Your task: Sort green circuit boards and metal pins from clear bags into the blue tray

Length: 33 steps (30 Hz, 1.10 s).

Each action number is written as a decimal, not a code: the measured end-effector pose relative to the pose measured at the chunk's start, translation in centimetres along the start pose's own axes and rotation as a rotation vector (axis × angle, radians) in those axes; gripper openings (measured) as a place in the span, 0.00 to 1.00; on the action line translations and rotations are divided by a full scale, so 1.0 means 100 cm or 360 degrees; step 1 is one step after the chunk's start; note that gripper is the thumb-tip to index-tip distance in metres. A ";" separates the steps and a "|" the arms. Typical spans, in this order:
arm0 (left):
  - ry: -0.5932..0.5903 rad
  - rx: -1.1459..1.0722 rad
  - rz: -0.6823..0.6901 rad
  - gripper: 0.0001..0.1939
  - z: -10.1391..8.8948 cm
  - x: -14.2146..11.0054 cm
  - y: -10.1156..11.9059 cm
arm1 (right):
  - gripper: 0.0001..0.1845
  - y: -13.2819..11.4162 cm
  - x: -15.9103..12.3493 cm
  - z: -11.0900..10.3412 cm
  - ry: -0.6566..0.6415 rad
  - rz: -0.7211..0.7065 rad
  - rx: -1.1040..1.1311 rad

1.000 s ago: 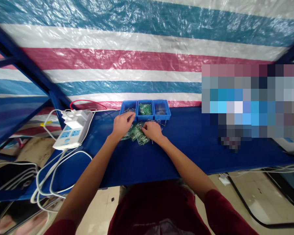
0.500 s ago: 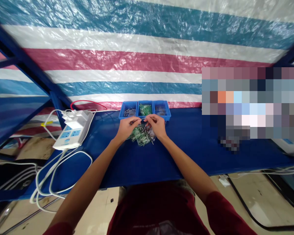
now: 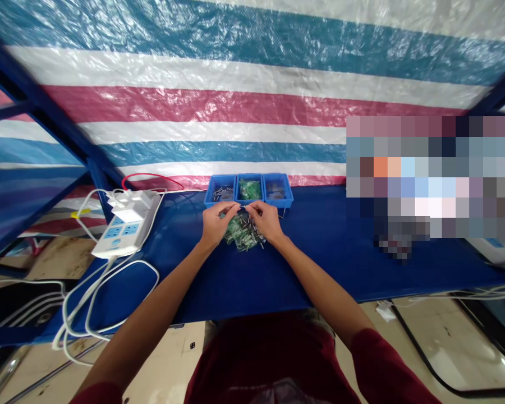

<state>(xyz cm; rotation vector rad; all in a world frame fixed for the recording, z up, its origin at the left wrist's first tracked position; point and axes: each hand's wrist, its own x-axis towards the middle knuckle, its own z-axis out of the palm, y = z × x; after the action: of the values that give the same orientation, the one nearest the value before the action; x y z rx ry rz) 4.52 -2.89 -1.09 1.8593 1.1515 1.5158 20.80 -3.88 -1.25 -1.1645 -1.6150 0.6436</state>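
My left hand (image 3: 217, 221) and my right hand (image 3: 267, 220) meet above a small heap of green parts (image 3: 240, 234) on the blue table (image 3: 320, 252). Both hands have their fingertips pinched together on a small thin part between them, too small to name. Behind the hands stand three small blue bins in a row: the left bin (image 3: 220, 192) holds dark thin pins, the middle bin (image 3: 249, 189) green parts, the right bin (image 3: 278, 189) darker pieces. Several loose dark pins lie beside the green heap.
A white power strip (image 3: 124, 227) with plugs lies on the table's left, its white cables (image 3: 88, 297) looping over the front edge. A red wire (image 3: 151, 177) curves behind it. A striped tarpaulin (image 3: 235, 101) backs the table. A blurred area sits at the right.
One second ago both hands lay down on the green heap; they have since lifted and come together, pinching a small part between them. In the last half second they barely moved.
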 end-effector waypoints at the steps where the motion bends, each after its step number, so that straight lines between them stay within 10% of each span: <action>1: -0.0011 -0.0065 -0.0035 0.16 0.001 0.000 0.001 | 0.14 0.000 0.000 0.001 -0.0005 0.0004 0.0004; 7: 0.0044 -0.0220 -0.0024 0.14 0.002 0.002 0.011 | 0.24 0.002 -0.003 0.003 0.0002 0.0016 -0.0045; 16: 0.0604 0.0707 0.0551 0.14 -0.034 0.046 0.015 | 0.22 0.001 0.000 -0.005 0.0108 0.0026 -0.0119; 22: -0.0237 0.1313 0.0313 0.15 -0.034 0.059 -0.002 | 0.20 0.003 0.004 -0.012 0.0077 0.0096 -0.0374; 29: -0.0552 0.1181 0.0111 0.15 -0.026 0.032 0.003 | 0.04 -0.003 0.007 -0.020 -0.0413 0.0274 -0.0923; 33: -0.0264 0.1006 0.0251 0.13 -0.027 0.026 0.005 | 0.03 -0.004 0.007 -0.027 -0.0601 0.0258 -0.1040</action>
<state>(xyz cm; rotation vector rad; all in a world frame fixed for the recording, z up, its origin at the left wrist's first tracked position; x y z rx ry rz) 2.22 -1.37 1.40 2.4795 1.5538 1.1122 23.13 -3.76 0.39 -1.7354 -2.1574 0.4614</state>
